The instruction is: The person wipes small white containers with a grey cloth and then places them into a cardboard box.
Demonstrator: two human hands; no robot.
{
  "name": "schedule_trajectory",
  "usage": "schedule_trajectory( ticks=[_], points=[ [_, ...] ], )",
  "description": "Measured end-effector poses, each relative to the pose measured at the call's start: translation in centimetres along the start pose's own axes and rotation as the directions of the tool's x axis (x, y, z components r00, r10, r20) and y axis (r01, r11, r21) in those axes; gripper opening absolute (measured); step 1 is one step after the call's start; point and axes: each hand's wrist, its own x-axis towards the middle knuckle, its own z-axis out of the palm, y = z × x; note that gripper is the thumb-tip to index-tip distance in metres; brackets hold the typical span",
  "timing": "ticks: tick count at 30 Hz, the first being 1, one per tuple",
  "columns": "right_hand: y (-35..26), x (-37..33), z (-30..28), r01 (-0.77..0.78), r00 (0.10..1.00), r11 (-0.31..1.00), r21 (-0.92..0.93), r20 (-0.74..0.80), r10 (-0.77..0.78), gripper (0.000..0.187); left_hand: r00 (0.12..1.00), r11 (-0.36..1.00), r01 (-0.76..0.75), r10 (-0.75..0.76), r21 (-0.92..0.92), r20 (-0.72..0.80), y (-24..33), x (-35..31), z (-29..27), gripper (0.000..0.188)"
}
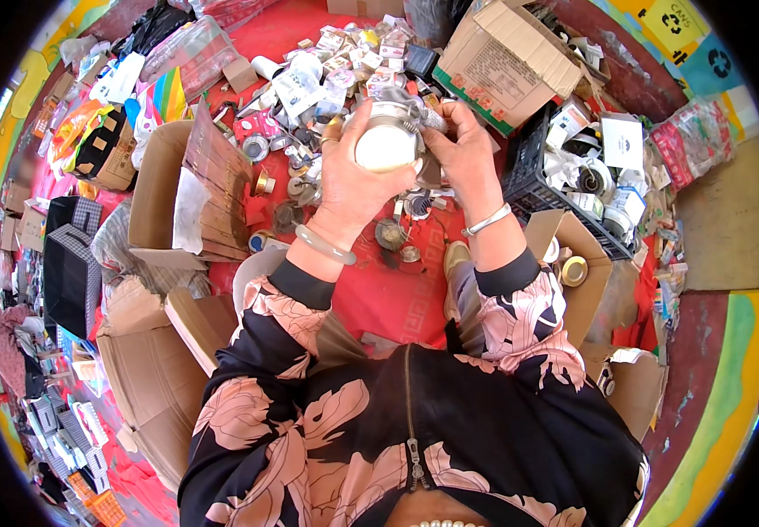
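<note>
The likeliest trouble for the round metal fixture, held up toward twelve o'clock in the head view, is a slip: its smooth, curved rim gives bare fingers little to bite on, and a sudden twist or tug from one side could roll it out of the grip. The left hand is clamped around its side at nine o'clock; the right hand pinches close in at three o'clock, by a grey part whose kind I cannot make out. If that part has a sharp or springy edge, careless pressure there could nick a finger.

The fixture has a glossy white disc for a face, ringed by a silvery collar that catches the light; its back is hidden.

Taking the fixture as the dial's centre, a drop would fall toward six o'clock, where a dark round fitting lies on the red floor covering, and the knock could chip the face. A heap of small boxes spreads toward eleven o'clock, a cardboard box stands at two, and a full black crate just past three.
</note>
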Motion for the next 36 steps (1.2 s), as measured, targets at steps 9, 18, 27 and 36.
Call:
schedule_trajectory(
  ticks=[9, 18, 27, 36],
  points=[
    [2.0, -2.1, 1.8, -0.199, 0.98, 0.964, 0.179, 0.049, 0.193, 0.023, 0.992, 0.996, 0.062, -0.056, 0.056, -0.113, -1.3, 0.7, -0.2, 0.09],
    [0.4, -1.4, 0.1, -0.177, 0.984, 0.984, 0.033, 0.02, 0.176, 0.021, 0.995, 0.993, 0.096, -0.095, -0.066, 0.016, 0.0, 1.0, -0.4, 0.094],
    [-1.0, -1.0, -1.1, 0.008, 0.995, 0.998, -0.062, -0.097, -0.014, 0.018, 0.974, 0.952, 0.152, -0.098, -0.265, 0.205, 0.5, 0.3, -0.2, 0.09],
    [-0.8, 1.0, -6.2, -0.13, 0.968, 0.853, 0.505, -0.123, 0.22, 0.011, 0.975, 0.985, -0.112, 0.083, 0.133, 0.204, 1.0, 0.3, -2.5, 0.116]
  ],
)
